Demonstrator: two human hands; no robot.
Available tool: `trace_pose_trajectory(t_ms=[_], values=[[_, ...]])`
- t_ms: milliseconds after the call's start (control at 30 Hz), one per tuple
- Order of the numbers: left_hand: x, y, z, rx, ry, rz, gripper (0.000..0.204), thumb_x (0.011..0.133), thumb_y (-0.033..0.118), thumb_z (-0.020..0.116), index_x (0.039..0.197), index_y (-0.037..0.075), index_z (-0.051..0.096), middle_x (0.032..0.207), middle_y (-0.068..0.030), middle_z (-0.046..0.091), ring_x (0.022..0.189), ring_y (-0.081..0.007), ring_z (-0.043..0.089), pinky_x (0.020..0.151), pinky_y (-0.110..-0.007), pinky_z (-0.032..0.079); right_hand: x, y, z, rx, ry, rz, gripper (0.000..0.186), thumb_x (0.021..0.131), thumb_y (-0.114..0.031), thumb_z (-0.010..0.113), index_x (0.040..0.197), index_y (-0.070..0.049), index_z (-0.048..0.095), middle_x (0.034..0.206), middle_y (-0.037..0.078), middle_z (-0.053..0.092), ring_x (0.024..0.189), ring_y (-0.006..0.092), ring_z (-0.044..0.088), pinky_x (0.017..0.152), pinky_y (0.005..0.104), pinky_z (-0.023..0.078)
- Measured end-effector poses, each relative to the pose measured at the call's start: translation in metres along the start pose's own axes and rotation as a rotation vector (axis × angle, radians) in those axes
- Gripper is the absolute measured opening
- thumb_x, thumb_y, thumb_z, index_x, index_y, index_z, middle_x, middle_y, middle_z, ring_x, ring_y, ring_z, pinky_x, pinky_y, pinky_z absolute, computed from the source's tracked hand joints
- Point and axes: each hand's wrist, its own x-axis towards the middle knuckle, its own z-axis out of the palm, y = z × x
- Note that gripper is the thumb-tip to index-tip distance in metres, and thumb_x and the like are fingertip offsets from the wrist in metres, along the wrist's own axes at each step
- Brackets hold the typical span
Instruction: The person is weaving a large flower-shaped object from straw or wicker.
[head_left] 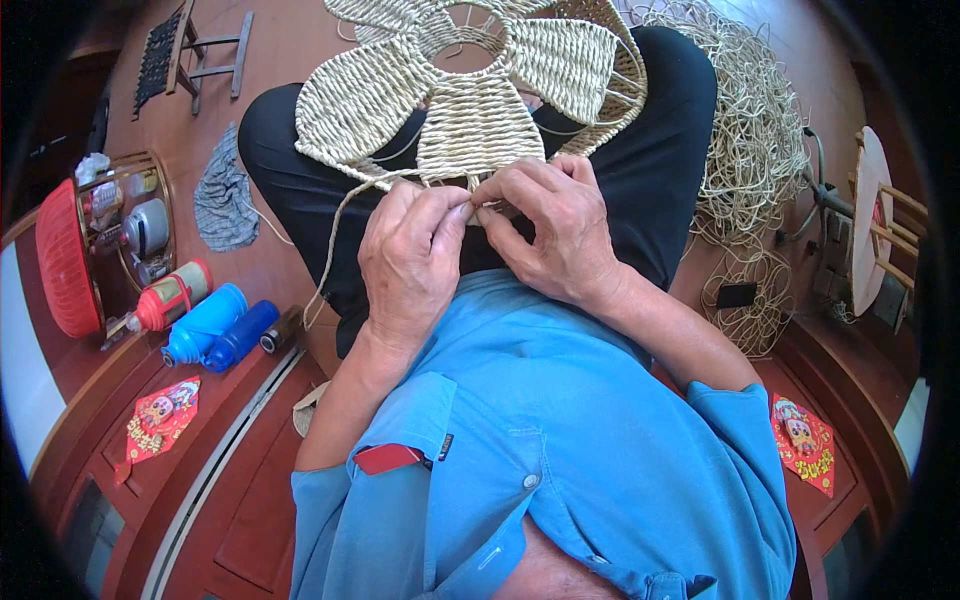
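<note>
A pale woven straw piece, with flat petals around a central ring, rests across my black-trousered legs. My left hand pinches at its near edge, just below the lowest petal, with thumb against forefinger. A loose cord runs from there down to the left. My right hand is closed at the same edge, its fingertips meeting the left ones around the cord. The exact strand between the fingertips is small and partly hidden.
A tangled cord heap lies at the right, near a dark flat object and a round stool. At left are a chair, grey cloth, red basket, a side table holding containers and several flasks.
</note>
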Motion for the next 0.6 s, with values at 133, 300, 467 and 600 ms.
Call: trace_pose_trajectory(t_ms=[133,300,467,600], values=[[0.002,-0.002,-0.008,0.163,-0.021,0.230,0.018,0.093,0.003,0.082,0.111,0.006,0.079,0.083,-0.0086,0.061,0.077,-0.0276,0.063,0.071,-0.040,0.050,-0.002,-0.001,0.000,-0.010,0.009,-0.021,0.014,0.089,-0.018,0.080,0.102,-0.013,0.078,0.094,0.003,0.070,0.087,0.0200,0.067,0.087,0.0409,0.041],[0.000,-0.005,-0.015,0.197,-0.045,0.260,0.018,0.094,0.002,0.080,0.112,0.005,0.078,0.086,-0.0097,0.064,0.081,-0.0296,0.065,0.074,-0.041,0.052,0.000,-0.003,-0.001,-0.069,-0.011,-0.051,0.014,0.088,-0.021,0.082,0.102,-0.016,0.081,0.096,0.001,0.066,0.088,0.0198,0.064,0.087,0.0412,0.041],[-0.003,-0.004,-0.017,-0.021,0.093,0.023,0.015,0.098,0.001,0.075,0.112,0.004,0.077,0.098,-0.0114,0.069,0.087,-0.0298,0.069,0.076,-0.043,0.056,0.002,-0.014,-0.001,-0.172,-0.013,-0.059,0.016,0.091,-0.025,0.083,0.104,-0.017,0.082,0.094,0.001,0.062,0.089,0.0205,0.062,0.088,0.0420,0.041],[-0.006,0.000,-0.024,0.036,0.078,-0.041,0.034,0.101,0.000,0.072,0.135,0.001,0.070,0.104,-0.0125,0.072,0.084,-0.0244,0.070,0.073,-0.037,0.058,0.001,-0.023,-0.003,-0.233,-0.115,0.029,0.018,0.094,-0.026,0.081,0.109,-0.017,0.082,0.092,0.003,0.065,0.088,0.0227,0.062,0.088,0.0426,0.043]])
